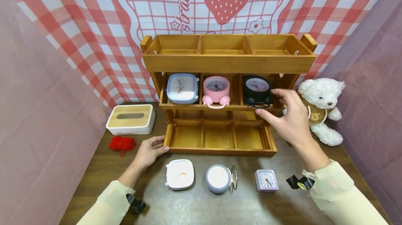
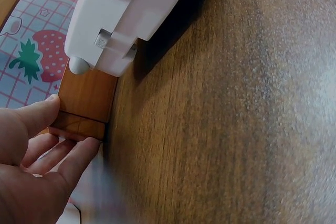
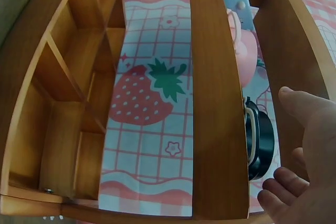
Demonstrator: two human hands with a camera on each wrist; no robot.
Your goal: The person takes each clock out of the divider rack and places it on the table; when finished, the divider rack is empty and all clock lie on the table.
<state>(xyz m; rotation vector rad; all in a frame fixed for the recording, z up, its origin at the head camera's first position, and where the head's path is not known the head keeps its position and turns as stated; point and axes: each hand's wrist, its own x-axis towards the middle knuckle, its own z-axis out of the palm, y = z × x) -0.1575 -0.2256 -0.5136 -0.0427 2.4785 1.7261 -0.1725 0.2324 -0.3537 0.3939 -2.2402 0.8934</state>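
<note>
A wooden three-tier shelf (image 1: 229,63) stands in front of me. At its lower left front corner (image 2: 79,124), my left hand (image 1: 150,152) grips the wood between thumb and fingers. My right hand (image 1: 290,115) is at the right end of the middle tier, thumb and fingers spread beside a round black alarm clock (image 1: 257,90). In the right wrist view, a gap shows between the fingers and that black clock (image 3: 265,148). Left of it on the same tier sit a pink alarm clock (image 1: 216,89) and a blue square clock (image 1: 182,89).
On the table before the shelf lie a white square clock (image 1: 180,174), a grey round clock (image 1: 217,179) with a metal ring, and a small lilac clock (image 1: 266,180). A tissue box (image 1: 130,120) and red yarn (image 1: 121,143) are left. A white teddy bear (image 1: 320,94) sits right.
</note>
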